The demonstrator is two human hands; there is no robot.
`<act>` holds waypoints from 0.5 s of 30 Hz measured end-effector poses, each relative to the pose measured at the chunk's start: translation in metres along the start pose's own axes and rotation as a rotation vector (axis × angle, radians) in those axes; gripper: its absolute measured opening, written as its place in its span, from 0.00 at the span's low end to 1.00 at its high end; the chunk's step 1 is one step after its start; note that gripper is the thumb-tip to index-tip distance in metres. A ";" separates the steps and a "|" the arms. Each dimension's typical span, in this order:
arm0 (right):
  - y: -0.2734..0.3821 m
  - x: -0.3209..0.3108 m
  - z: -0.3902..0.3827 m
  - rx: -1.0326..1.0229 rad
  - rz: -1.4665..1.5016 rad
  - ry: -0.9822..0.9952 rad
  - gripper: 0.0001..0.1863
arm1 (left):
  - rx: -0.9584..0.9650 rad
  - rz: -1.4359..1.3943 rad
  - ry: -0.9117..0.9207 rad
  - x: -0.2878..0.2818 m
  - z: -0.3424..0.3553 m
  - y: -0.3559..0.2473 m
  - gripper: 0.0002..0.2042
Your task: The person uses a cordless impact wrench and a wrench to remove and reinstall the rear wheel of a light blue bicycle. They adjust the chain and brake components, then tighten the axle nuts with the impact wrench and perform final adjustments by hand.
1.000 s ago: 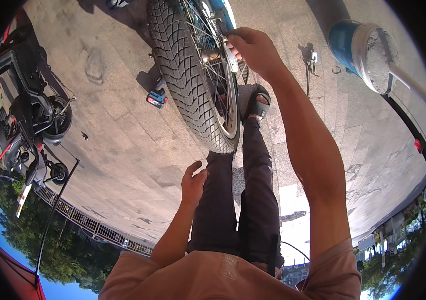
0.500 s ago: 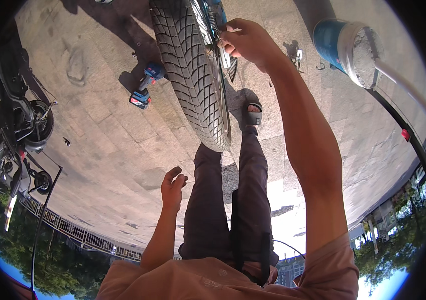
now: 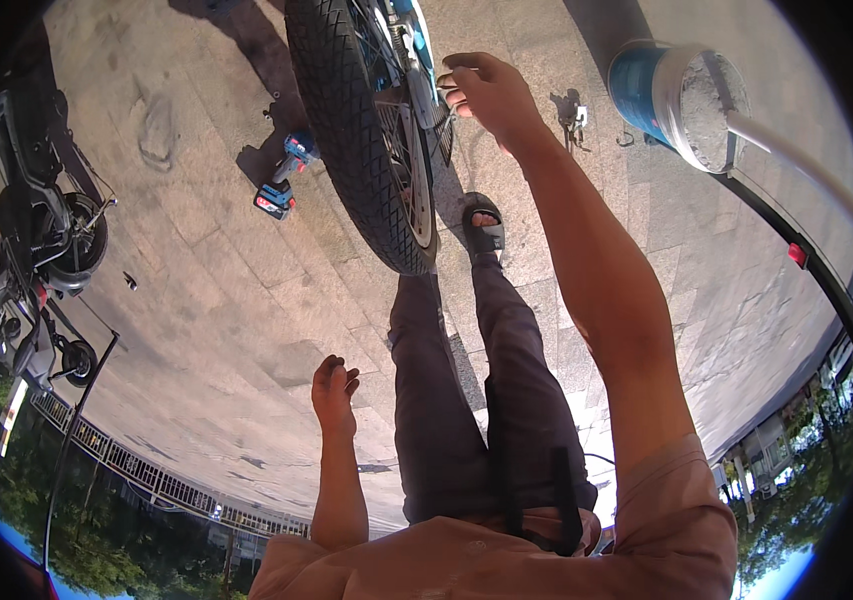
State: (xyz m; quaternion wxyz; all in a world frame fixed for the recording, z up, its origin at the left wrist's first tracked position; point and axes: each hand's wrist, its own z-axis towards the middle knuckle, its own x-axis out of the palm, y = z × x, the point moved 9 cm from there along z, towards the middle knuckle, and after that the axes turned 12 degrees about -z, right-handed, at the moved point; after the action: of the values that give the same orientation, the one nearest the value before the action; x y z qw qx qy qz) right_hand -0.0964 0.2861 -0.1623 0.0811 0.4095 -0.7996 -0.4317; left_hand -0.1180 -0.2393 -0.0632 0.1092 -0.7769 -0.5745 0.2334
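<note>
A two-wheeler's thick black tyre (image 3: 351, 140) stands upright in front of me, beside a blue-and-white body part (image 3: 416, 60) and a coil spring. Just right of that side is my right hand (image 3: 491, 100), its fingers bent in toward the thumb. Whatever is between those fingertips is too small to make out. My left hand (image 3: 334, 400) hangs low, left of my legs, with loosely curved fingers apart and nothing visible in them. On the paving left of the tyre lies a blue cordless power tool (image 3: 288, 175) with its battery.
A blue-and-white bucket (image 3: 646, 95) with a pale pole leaning across it stands at right. Small metal parts (image 3: 571, 118) lie on the ground between it and my hand. A dark scooter (image 3: 36, 220) is parked at far left. My sandalled foot (image 3: 484, 222) is beside the wheel.
My right hand has come slightly away from the vehicle's side. My left hand has dropped a little lower. The view has shifted, and the tyre now sits farther left and higher.
</note>
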 end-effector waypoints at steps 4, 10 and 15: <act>-0.097 -0.023 -0.046 0.180 -0.138 -0.131 0.17 | -0.001 0.047 -0.154 -0.067 -0.006 0.031 0.14; -0.230 -0.015 -0.201 0.515 -0.509 -0.180 0.16 | -0.163 0.225 -0.317 -0.176 -0.025 0.048 0.20; -0.212 0.089 -0.275 0.429 -0.587 -0.001 0.16 | -0.006 0.192 -0.388 -0.236 -0.022 0.015 0.39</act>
State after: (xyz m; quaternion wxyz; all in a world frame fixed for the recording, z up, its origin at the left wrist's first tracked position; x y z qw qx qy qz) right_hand 0.1027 -0.0114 -0.1742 -0.1347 0.6292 -0.7203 -0.2591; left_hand -0.1489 -0.4651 0.0055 -0.0284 -0.7689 -0.5086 0.3864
